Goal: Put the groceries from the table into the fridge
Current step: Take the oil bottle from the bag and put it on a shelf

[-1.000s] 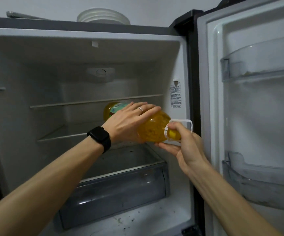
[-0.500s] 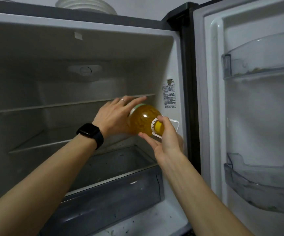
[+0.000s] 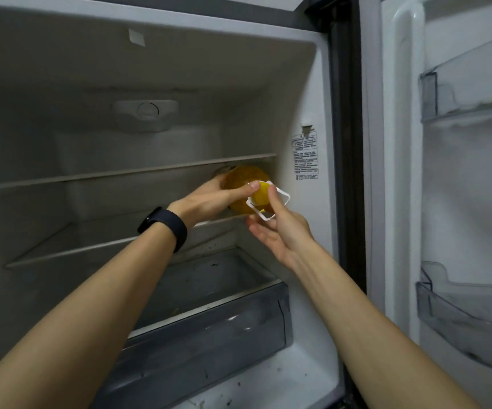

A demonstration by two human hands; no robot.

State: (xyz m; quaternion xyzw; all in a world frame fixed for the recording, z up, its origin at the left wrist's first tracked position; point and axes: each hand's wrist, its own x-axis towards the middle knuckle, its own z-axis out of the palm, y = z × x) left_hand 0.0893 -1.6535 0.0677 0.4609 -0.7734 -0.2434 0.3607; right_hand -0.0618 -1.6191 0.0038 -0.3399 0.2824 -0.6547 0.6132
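Observation:
A bottle of yellow oil lies on its side on the fridge's lower glass shelf, at the right end near the side wall. Its yellow cap and white carry handle face me. My left hand, with a black watch on the wrist, wraps round the bottle's left side, thumb across the front. Two fingers of my right hand pinch the white handle from below, the palm turned up. The bottle's far end is hidden behind my left hand.
The fridge stands open. An upper glass shelf runs just above the bottle. Below is a clear crisper drawer. The open door on the right carries two clear bins, the upper bin holding some scraps.
Both hands have pushed the bottle deeper and to the right, onto the lower shelf under the upper one. My view has moved closer to the fridge.

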